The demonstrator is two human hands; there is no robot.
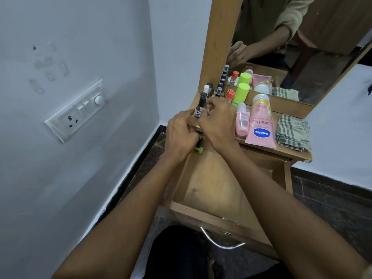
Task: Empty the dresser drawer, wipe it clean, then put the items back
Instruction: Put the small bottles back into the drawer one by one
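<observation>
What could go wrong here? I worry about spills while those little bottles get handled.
1. Both hands crowd round small bottles at the dresser top's edge; one may slip into the open drawer.
2. More bottles stand close behind; a knuckle could topple them.
3. The Vaseline tube lies near the front edge and might get swept off.

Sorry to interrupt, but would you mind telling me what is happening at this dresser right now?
A person stands at a wooden dresser with its drawer pulled open and mostly bare. Both hands meet at the dresser top's left front corner: the left hand holds a small dark-capped nail polish bottle, with the right hand beside it. A green bottle shows just below the hands. A pink Vaseline tube and folded checked cloth lie on top.
</observation>
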